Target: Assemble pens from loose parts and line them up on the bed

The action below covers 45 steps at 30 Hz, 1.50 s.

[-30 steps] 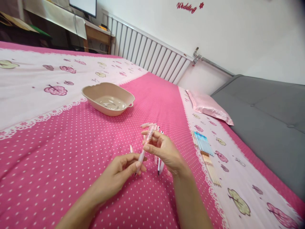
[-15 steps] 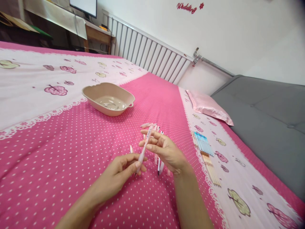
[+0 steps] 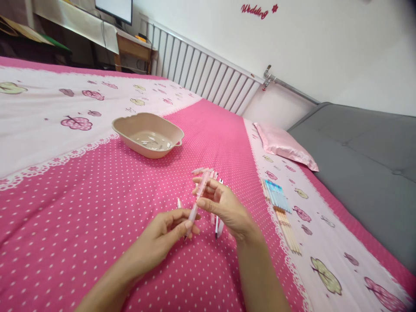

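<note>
A slim pale pink pen (image 3: 193,213) slants between my hands above the bed. My left hand (image 3: 169,229) is closed around its lower end, with the dark tip pointing down toward me. The thumb and fingers of my right hand (image 3: 229,210) pinch the pen's upper part, which looks pinker and slightly blurred. Behind and below my right hand lie several pink and white pens (image 3: 203,170), partly covered by it. A white pen with a dark tip (image 3: 216,227) sticks out beneath that hand. Just beyond my left fingers rests another light pen (image 3: 179,203).
A beige basin (image 3: 143,148) with small pale pieces inside stands ahead on the pink dotted bedspread (image 3: 81,203). To the right lie a row of blue pens (image 3: 278,196) and a row of beige pens (image 3: 288,233). Farther back are a pink pillow (image 3: 286,147) and grey headboard (image 3: 357,160).
The pen's upper part has turned in my right fingers: the dark lettering seen earlier no longer shows. My right fingers have shifted slightly, while my left hand stays in place.
</note>
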Tool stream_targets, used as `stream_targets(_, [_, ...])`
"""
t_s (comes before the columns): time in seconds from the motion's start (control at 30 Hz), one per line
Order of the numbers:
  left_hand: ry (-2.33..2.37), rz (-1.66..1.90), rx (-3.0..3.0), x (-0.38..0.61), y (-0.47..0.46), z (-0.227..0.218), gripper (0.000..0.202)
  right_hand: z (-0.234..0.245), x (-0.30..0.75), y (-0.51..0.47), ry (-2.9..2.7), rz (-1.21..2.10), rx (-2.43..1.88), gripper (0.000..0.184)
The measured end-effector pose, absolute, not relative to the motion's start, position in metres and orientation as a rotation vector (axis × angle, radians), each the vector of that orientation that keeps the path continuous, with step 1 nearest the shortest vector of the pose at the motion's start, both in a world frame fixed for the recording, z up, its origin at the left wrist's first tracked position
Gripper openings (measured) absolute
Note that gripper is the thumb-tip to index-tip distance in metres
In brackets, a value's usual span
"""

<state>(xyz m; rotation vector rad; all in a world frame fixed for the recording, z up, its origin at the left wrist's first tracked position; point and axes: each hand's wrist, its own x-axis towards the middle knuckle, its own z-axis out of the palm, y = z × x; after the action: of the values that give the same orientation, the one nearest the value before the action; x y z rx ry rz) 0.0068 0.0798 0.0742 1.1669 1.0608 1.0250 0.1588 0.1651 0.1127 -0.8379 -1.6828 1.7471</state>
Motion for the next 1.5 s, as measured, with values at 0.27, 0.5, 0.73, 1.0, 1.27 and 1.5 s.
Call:
stream_targets(0.27, [1.044,1.024,1.191,0.0054,0.0804,0.0699,0.03,0.1105,0.1629,0.1688,-1.676,1.891,-0.727,0.054])
stream_targets(0.5, [1.046,1.02,1.186,0.0063,0.0801,0.0739,0.025,0.1074,0.1604,0.1691,-1.637,1.867,-0.799,0.049])
stream_targets(0.73, [1.053,1.04,1.161,0.0078,0.0793,0.075,0.026,0.1067,0.156,0.1661,-1.68,1.729,-0.876,0.048])
stream_targets(1.0, [1.059,1.026,1.201,0.0052,0.0794,0.0735,0.027,0.1135,0.1627,0.1674,-1.668,1.952,-0.706,0.054])
stream_targets(1.27, [1.035,1.032,1.184,0.0054,0.079,0.0736,0.023,0.1074,0.1602,0.1692,-1.643,1.916,-0.773,0.048])
stream_targets(1.5, [1.023,1.04,1.119,0.0082,0.0795,0.0721,0.023,0.1062,0.157,0.1662,-1.696,1.739,-0.874,0.051])
